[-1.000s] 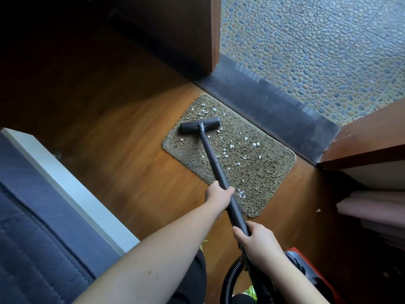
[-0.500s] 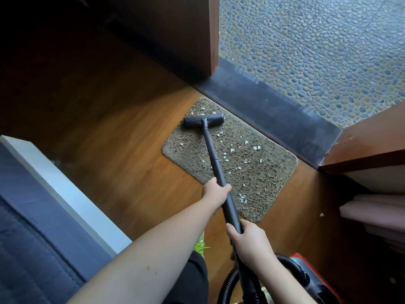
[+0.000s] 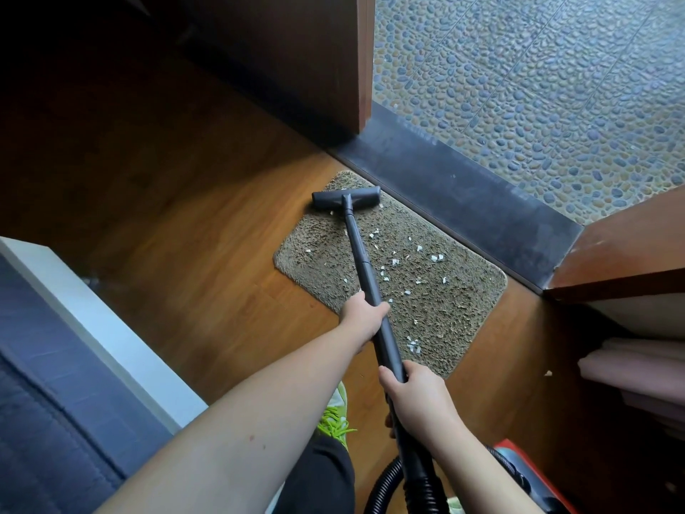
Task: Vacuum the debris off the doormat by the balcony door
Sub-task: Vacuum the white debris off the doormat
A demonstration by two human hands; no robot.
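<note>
A person's left hand and right hand both grip the black vacuum wand, fingers curled round the tube, the left higher up the shaft and the right nearer the body where the ribbed hose joins. The wand's long axis runs from the lower right up and slightly left, pointing toward the open balcony door, and ends in a flat floor head set crosswise on the far corner of the doormat. The tan, shaggy doormat lies on the wooden floor, its long edge against the dark threshold, beyond which is pebbled balcony paving. White debris is scattered across the mat's middle and near edge, mostly right of the wand; one scrap lies on the floor at far right. A red vacuum body shows at the bottom edge, beside a green-laced shoe. No lettering can be read anywhere.
</note>
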